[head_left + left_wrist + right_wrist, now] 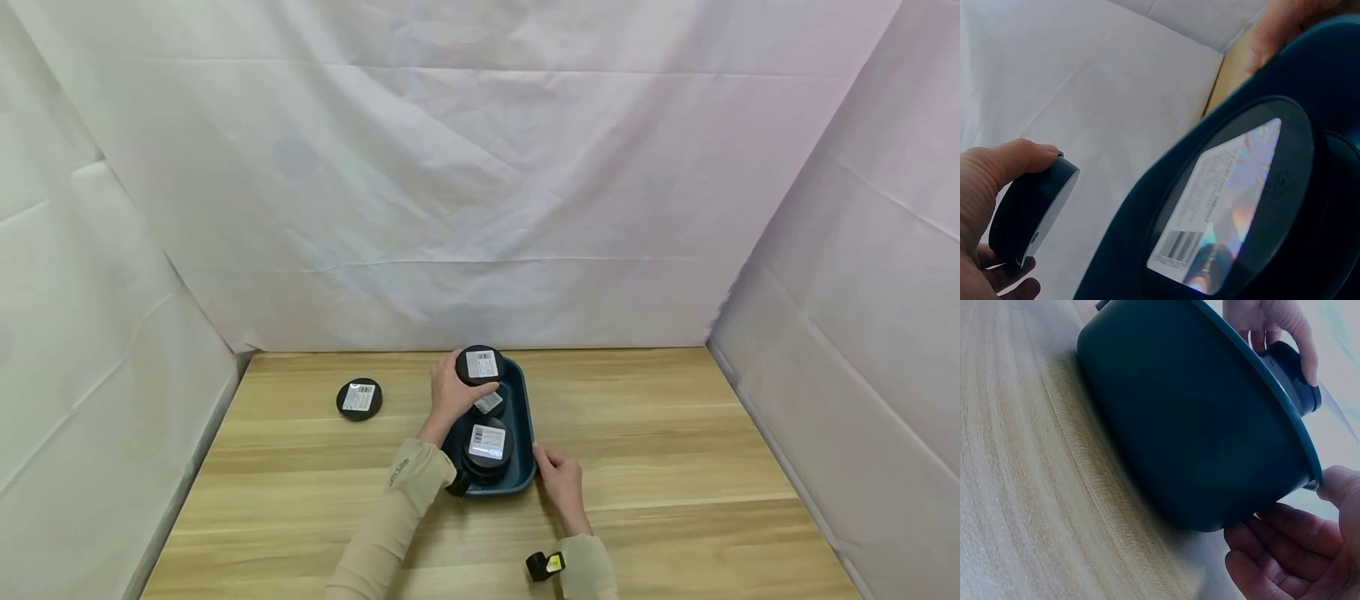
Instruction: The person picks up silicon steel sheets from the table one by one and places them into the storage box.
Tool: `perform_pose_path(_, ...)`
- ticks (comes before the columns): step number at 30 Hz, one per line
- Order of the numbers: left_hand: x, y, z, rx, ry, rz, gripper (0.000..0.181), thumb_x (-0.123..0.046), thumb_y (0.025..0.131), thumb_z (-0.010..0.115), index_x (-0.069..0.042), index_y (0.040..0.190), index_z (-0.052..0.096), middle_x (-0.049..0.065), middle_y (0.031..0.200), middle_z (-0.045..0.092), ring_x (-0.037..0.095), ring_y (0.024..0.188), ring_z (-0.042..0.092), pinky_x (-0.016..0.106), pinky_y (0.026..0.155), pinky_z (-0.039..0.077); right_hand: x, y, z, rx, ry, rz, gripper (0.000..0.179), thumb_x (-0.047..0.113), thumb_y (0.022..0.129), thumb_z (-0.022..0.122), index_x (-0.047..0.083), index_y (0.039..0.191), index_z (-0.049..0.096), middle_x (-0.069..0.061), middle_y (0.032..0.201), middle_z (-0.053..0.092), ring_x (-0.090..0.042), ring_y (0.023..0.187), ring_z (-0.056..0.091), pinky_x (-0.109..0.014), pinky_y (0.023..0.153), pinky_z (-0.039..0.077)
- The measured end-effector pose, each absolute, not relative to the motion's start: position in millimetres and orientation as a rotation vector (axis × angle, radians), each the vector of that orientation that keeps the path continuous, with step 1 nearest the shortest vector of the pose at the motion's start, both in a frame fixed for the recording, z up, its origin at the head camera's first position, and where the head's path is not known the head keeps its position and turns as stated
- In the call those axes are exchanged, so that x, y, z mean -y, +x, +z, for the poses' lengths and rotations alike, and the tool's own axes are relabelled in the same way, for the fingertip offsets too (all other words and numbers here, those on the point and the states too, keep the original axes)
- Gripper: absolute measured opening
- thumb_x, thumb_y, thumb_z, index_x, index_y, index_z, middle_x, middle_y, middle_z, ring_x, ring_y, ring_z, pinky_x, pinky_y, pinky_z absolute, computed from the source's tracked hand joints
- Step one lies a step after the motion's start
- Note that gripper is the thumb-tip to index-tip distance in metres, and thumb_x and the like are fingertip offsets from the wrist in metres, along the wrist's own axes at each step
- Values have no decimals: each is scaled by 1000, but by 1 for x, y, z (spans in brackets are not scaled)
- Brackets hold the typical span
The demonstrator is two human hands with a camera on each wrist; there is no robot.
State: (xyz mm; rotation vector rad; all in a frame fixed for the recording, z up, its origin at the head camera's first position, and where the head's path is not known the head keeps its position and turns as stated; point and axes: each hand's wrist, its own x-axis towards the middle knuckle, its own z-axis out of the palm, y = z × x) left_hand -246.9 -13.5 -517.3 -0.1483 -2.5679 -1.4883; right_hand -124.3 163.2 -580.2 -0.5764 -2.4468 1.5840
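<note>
My left hand [448, 393] grips a flat round black case [480, 364] by its sides, thumb and fingers on opposite edges. It holds this case, white barcode label up, over the far end of a dark teal tray [520, 408]. Beneath it a second black case [491, 403] is partly hidden. At the tray's near end stands a stack of black cases [487, 443], its top label shiny in the left wrist view. My right hand [562, 483] holds the tray's near right corner, thumb at the rim and fingers against the outer wall in the right wrist view.
One more black labelled case [360, 399] lies on the wooden table [652, 433], left of the tray. White cloth walls [480, 208] enclose the table at the back and both sides. The tray's far end lies close to the back wall.
</note>
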Motion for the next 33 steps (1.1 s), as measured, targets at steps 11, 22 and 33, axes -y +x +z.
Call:
perform_pose_path(11, 13, -249, -534, 2670, -185, -1356, 84, -34, 63, 87, -1, 130, 49, 18, 124, 52, 34, 110, 43, 49, 91, 38, -164, -124, -582, 2436, -551, 1602, 31, 26, 90, 63, -1, 81, 75, -8, 81, 70, -11, 70, 53, -23, 67, 45)
perform_pose_path(22, 10, -247, -543, 2781, -213, -1263, 86, -36, 61, 86, -2, 131, 49, 19, 125, 52, 36, 106, 45, 51, 88, 40, -163, -125, -586, 2453, -563, 1598, 32, 29, 91, 63, 0, 90, 75, -11, 89, 71, -11, 74, 57, -27, 70, 48)
perform_pose_path(33, 7, -250, -555, 2853, -154, -1265, 85, -32, 60, 88, -1, 130, 49, 19, 125, 52, 35, 106, 45, 48, 89, 42, -162, -125, -584, 2439, -559, 1603, 28, 27, 90, 63, 1, 90, 75, -12, 92, 71, -12, 79, 59, -31, 75, 51)
